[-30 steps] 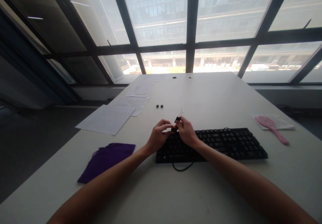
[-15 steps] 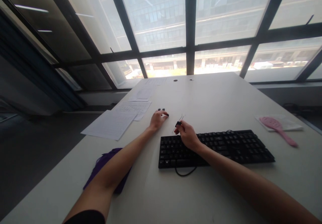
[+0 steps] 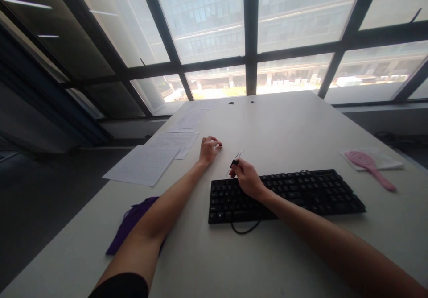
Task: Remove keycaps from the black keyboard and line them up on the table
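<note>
Wide windows (image 3: 207, 17) stand beyond the far edge of the white tabletop (image 3: 284, 133), and a black keyboard (image 3: 310, 191) lies near you, right of centre. Your right hand (image 3: 247, 176) grips a wire tool (image 3: 234, 163) by its black body near the keyboard's far left corner, thin wires sticking out. Your left hand (image 3: 209, 151), farther off and to the left, pinches a small dark piece (image 3: 220, 145), mostly hidden, at the fingertips. The tool looks light, its body stiff, its wires springy and easily bent, so hold the body. The piece is probably light, hard and slightly slippery; grasp opposite sides.
</note>
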{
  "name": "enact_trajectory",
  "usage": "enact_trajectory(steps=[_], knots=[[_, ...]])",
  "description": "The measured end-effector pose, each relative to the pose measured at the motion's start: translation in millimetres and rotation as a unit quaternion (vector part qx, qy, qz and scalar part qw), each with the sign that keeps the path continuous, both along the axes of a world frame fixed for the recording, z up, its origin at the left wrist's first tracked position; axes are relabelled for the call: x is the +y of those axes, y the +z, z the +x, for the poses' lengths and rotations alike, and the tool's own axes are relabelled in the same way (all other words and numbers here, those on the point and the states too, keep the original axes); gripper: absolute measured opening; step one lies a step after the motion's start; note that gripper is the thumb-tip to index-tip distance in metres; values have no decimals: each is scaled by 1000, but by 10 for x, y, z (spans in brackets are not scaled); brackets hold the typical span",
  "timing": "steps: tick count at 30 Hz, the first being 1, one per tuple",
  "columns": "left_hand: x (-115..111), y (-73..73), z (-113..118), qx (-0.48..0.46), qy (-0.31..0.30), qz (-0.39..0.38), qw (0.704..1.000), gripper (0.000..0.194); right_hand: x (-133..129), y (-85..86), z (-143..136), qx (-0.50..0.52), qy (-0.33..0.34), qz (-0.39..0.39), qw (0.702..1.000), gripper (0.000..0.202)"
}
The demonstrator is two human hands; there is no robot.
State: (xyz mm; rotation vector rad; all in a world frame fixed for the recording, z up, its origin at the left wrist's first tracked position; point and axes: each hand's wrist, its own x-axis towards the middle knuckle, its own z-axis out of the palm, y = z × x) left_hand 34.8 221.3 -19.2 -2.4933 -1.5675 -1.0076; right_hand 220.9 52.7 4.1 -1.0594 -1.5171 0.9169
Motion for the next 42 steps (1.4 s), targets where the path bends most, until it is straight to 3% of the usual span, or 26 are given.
enact_trajectory(steps=[16, 42], knots=[[165, -41, -12, -9, 82, -17, 996, 15, -2, 0, -4, -17, 2, 0, 1000, 16], [169, -27, -163, -16, 180, -27, 983, 36, -3, -5, 3, -16, 8, 2, 1000, 17]])
